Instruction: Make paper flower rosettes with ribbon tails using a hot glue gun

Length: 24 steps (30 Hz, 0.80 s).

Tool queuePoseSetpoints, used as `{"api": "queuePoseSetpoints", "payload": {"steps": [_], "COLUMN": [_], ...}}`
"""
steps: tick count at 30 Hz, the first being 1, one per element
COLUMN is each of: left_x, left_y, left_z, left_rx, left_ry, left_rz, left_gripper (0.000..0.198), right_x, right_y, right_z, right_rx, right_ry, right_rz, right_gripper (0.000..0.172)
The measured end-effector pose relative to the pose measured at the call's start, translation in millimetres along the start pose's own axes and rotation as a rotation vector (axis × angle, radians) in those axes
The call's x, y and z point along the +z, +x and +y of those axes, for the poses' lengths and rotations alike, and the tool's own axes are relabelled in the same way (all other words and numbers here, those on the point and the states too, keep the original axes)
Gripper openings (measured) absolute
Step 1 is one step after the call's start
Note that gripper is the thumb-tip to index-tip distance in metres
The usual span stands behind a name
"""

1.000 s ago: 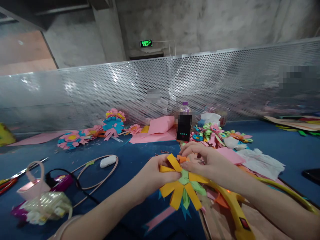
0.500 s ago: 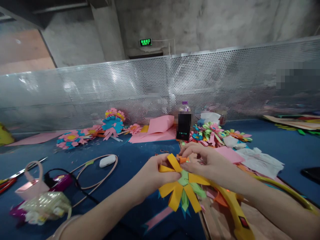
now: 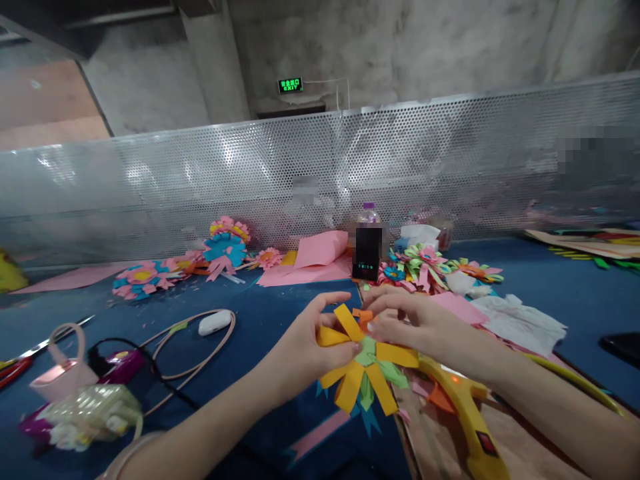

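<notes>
A paper flower (image 3: 364,370) with yellow looped petals, green leaves and a small orange centre is held just above the blue table (image 3: 260,320). My left hand (image 3: 305,347) grips its left side, thumb pressed on a yellow petal and one finger stretched out above. My right hand (image 3: 415,323) comes from the right and pinches the orange centre piece (image 3: 363,316) with its fingertips. A yellow glue gun (image 3: 467,413) lies under my right forearm.
Finished paper flowers lie at the back left (image 3: 143,277) and back right (image 3: 425,263). Pink paper sheets (image 3: 320,257), a dark timer (image 3: 367,253), a bottle, white tissue (image 3: 520,323), a white earbud case (image 3: 216,322), cables, scissors (image 3: 20,357) and a perforated metal screen (image 3: 200,180) surround the spot.
My left index finger has lifted and stretched out. The flower and both hands have shifted slightly up and away from me.
</notes>
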<state>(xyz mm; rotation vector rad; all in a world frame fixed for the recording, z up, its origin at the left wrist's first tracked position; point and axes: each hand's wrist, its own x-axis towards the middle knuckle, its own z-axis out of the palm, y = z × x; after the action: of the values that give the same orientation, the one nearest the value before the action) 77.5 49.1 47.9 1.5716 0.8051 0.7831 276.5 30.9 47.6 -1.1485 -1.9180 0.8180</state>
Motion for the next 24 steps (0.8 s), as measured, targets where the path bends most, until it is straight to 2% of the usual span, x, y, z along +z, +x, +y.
{"api": "queuePoseSetpoints", "payload": {"steps": [7, 11, 18, 24], "left_x": [1.9, 2.6, 3.8, 2.5], "left_y": [-2, -2, -3, -3], "left_z": [1, 2, 2, 1], "left_rx": [0.030, 0.035, 0.045, 0.059], "left_ry": [0.076, 0.106, 0.094, 0.109], "left_rz": [0.017, 0.020, 0.019, -0.005], "left_gripper": [0.059, 0.062, 0.060, 0.059], "right_x": [6, 7, 6, 10], "right_y": [2, 0, -3, -1], "right_z": [3, 1, -10, -4], "right_rx": [-0.008, -0.010, 0.045, -0.009], "right_ry": [-0.015, -0.013, 0.031, 0.048], "right_rz": [0.009, 0.047, 0.027, 0.046], "right_gripper": [0.011, 0.009, 0.009, 0.006]}}
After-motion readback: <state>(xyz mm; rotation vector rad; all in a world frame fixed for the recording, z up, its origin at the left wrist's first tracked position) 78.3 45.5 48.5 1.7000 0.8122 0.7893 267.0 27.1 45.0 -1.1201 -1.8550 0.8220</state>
